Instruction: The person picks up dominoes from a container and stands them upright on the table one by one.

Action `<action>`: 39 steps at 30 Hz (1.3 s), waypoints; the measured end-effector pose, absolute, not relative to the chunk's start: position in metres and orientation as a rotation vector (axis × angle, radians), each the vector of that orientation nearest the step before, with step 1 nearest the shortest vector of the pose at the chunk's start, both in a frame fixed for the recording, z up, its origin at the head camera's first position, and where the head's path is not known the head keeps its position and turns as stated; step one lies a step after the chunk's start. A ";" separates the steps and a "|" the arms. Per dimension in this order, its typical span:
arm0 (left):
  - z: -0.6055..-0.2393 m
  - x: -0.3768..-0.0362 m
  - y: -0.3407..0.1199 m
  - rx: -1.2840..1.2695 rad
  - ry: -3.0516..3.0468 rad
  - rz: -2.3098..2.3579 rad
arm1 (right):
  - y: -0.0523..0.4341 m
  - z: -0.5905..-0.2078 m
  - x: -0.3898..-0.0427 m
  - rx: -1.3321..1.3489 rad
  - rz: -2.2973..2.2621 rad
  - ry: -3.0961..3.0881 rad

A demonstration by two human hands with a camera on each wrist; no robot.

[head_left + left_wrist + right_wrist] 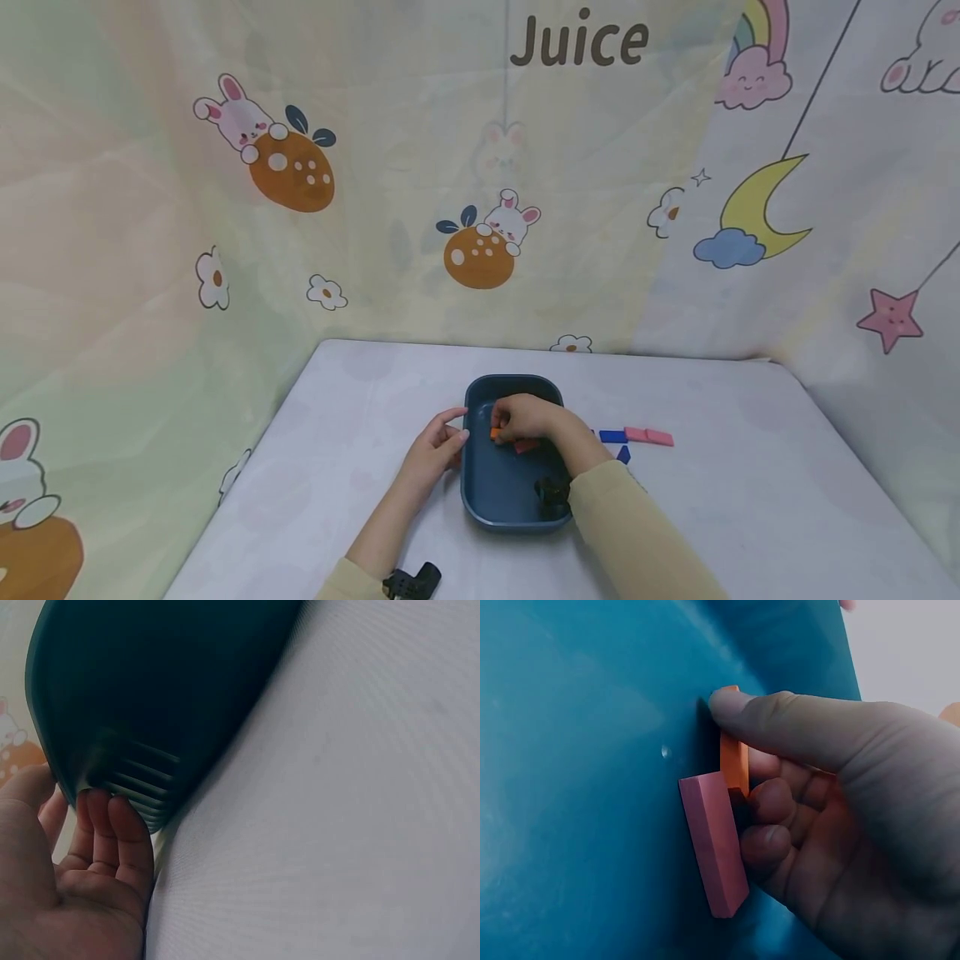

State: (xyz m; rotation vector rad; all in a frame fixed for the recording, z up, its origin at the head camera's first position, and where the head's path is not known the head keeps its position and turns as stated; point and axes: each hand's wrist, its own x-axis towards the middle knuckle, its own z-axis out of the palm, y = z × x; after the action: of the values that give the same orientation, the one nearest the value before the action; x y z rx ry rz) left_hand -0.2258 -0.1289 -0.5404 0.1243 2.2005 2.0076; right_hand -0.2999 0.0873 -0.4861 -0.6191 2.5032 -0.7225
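1. I see the right hand [525,419] reaching into the dark blue tray [487,492], which sits around the middle of the table [337,467].
2. The right wrist view shows that hand's thumb and curled fingers [769,844] pinching an orange block [735,761] against the tray floor.
3. A pink block [714,844] lies on the tray floor just beside the orange one, touching the same fingers; I cannot tell whether it is gripped too.
4. My left hand [433,450] is at the tray's left wall, fingers fairly straight and pressed to the ribbed outside of the rim, the thumb at the lip, holding nothing else.
5. Outside the tray, toward the table's right edge, lie a blue block [612,436] and a pink pair of blocks [649,436] in a row, with another blue piece [624,454] nearer the sleeve [637,533].
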 end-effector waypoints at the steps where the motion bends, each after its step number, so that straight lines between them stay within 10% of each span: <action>1: -0.540 -0.226 -0.129 0.124 2.201 2.009 | 0.087 -0.486 -0.300 -0.627 -0.712 2.511; 39: -0.540 -0.225 -0.127 0.094 2.153 2.046 | 0.201 -0.422 -0.261 -0.610 -1.290 2.552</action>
State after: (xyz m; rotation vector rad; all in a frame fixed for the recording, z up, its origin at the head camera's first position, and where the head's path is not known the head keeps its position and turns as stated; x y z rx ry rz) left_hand -0.2250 -0.1272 -0.5399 0.0942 2.1527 2.0463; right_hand -0.2608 0.2013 -0.4224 -0.6101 2.5519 -1.2899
